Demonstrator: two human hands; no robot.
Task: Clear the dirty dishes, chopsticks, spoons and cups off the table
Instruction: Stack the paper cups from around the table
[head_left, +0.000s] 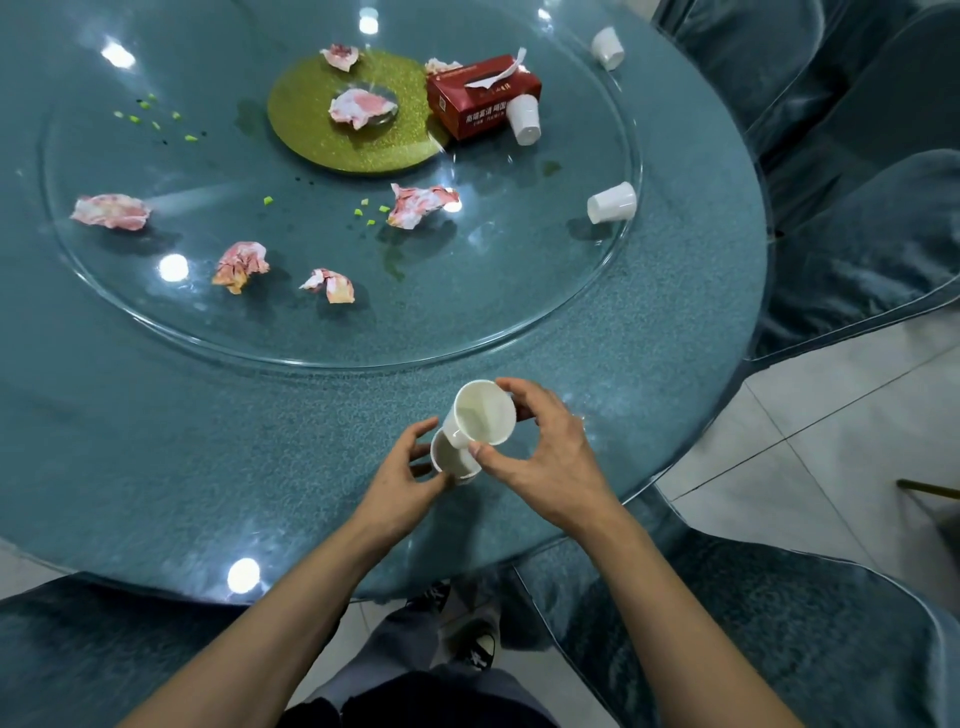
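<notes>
Cups: two white paper ones, both in my grip above the near edge of the worktop (208, 441).
Right fingers (519, 388): curled round the upper cup (483, 413), tilted, open mouth toward me, base touching the lower cup's mouth.
Left fingers (420, 430): closed round the lower cup (451, 461) from the left.
Past my fingers: spare cup (612, 202) on its side on the glass turntable (467, 312); further cup (524, 119) against the red tissue box (483, 96).
</notes>
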